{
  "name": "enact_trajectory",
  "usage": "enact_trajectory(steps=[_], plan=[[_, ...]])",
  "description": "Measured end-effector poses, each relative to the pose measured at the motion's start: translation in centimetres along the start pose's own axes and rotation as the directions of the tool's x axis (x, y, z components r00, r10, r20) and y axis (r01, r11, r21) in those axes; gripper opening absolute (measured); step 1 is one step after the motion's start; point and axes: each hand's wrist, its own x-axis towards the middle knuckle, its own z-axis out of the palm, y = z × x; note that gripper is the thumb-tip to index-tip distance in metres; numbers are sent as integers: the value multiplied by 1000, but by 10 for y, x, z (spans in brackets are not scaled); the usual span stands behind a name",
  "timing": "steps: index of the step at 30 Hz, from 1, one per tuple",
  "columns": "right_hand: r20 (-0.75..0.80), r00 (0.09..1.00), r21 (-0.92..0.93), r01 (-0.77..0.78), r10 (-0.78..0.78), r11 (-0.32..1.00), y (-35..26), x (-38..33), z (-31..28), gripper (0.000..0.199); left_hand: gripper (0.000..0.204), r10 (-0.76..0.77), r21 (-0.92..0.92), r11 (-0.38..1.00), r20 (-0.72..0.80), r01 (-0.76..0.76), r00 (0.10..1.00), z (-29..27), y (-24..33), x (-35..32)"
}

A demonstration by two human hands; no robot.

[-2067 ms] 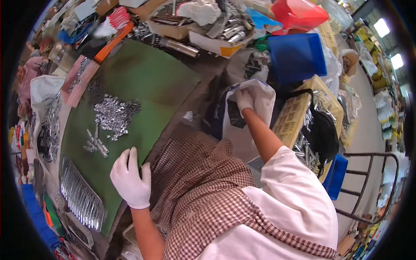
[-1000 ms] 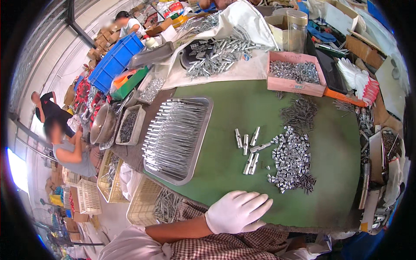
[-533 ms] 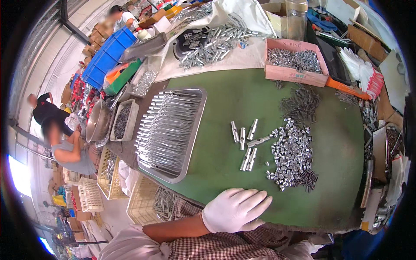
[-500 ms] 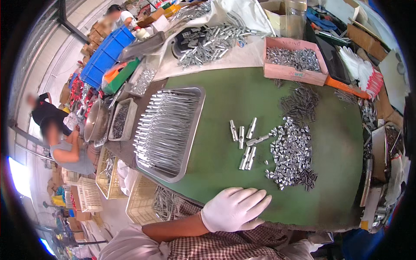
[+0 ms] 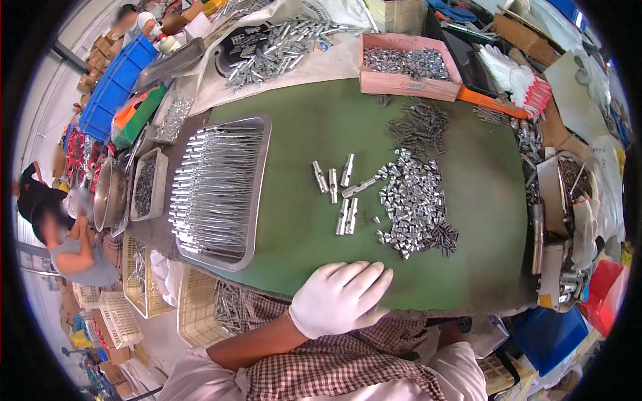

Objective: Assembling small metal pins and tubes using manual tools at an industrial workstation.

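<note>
A green-covered surface (image 5: 461, 140) fills the middle, ringed by clutter. To its left the pale floor (image 5: 160, 341) holds white wire baskets (image 5: 117, 321) and stacked blue crates (image 5: 114, 83) (daylight looks strongest on that side). Beyond the surface's far edge lie cardboard boxes (image 5: 528, 30).

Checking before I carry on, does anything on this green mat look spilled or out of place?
Nothing looks spilled or damaged. The small metal parts lie in a loose heap, with a few longer pieces beside it; the left hand rests flat at the near edge.
</note>
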Motion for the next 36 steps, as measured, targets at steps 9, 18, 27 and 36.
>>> enact_trajectory(steps=[9,18,27,36], plan=[[-78,991,-84,-116,109,990,57,-69,-21,60,58,37,-29,999,-35,-38,999,1,0,-2],[-128,959,28,-251,252,968,48,-208,-121,34,55,120,-62,990,-107,-127,987,1,-6,-9],[-308,923,405,-94,232,910,9,-339,-214,27,32,-212,-308,944,-288,119,934,-17,-22,-1],[-637,769,588,439,55,679,-69,-351,-373,22,20,-219,-66,976,-233,209,948,-11,-55,2]])
